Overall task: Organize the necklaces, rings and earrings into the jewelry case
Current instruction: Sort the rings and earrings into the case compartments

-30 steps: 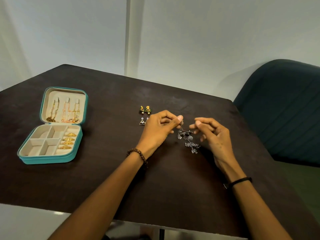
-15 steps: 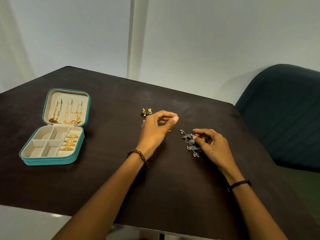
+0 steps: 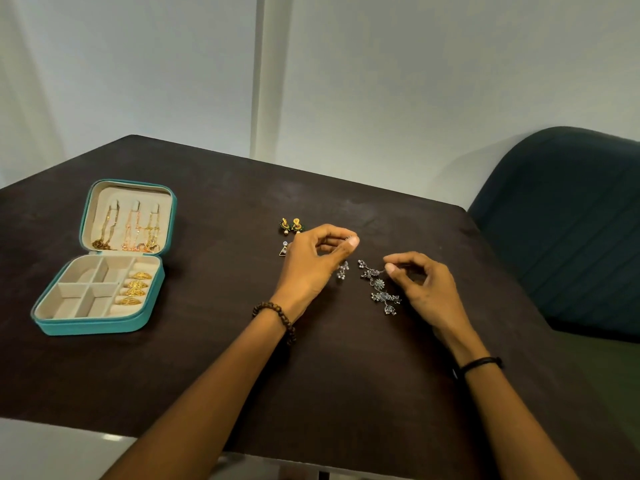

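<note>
Right of the open teal jewelry case [image 3: 90, 326]
Left hand [image 3: 311, 268] pinches small silver earring [image 3: 343, 270]; right hand [image 3: 429, 292] pinches long silver earring [image 3: 381, 289].

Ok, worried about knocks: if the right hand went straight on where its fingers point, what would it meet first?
The long silver earring on the table, just ahead of the right hand; whether its fingertips touch it is unclear.

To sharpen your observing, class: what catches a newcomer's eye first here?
Mid-table, the left hand pinches a small silver earring, while the right hand curls beside a long silver earring lying on the table. At far left, an open teal jewelry case holds gold rings and necklaces.
</note>
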